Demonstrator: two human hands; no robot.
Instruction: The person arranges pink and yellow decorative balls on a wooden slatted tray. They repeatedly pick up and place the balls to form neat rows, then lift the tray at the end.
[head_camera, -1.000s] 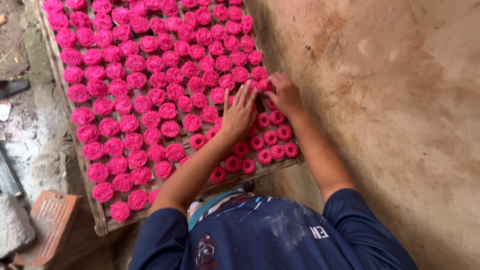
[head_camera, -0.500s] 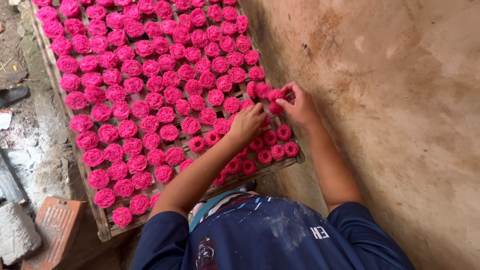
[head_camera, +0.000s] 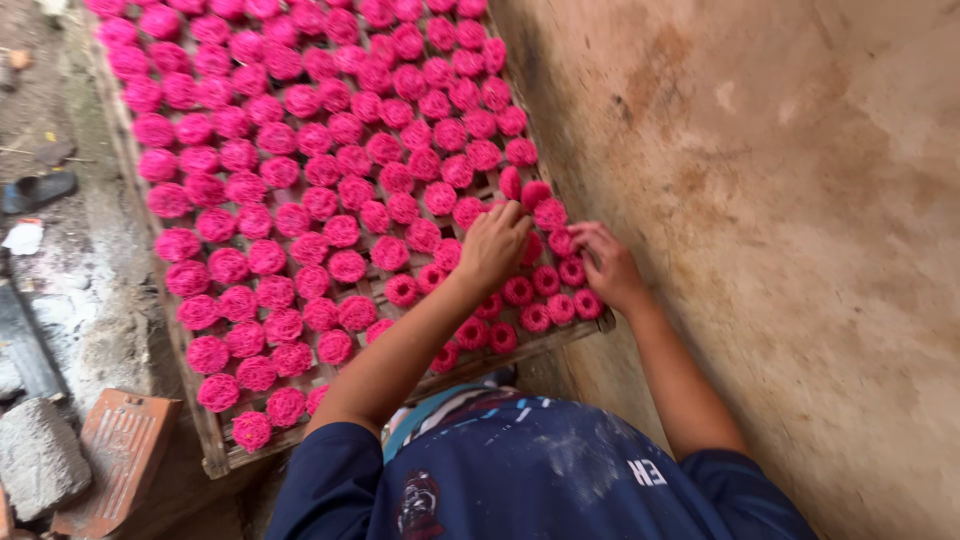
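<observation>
Wooden rack (head_camera: 215, 455) full of pink tufts (head_camera: 300, 190), both hands among them.

brick (head_camera: 118, 450), stone (head_camera: 38, 458), stained wall (head_camera: 800, 200)

Both bare arms reach forward from short dark-blue sleeves, elbows slightly bent. The left hand (head_camera: 492, 245) lies palm down, wrist straight, fingers curled together and pointing ahead, knuckles up. The right hand (head_camera: 608, 266) sits just beside it, a little nearer the body, palm down, fingers bent and angled inward toward the left. Whether either grip is closed cannot be told.
</observation>
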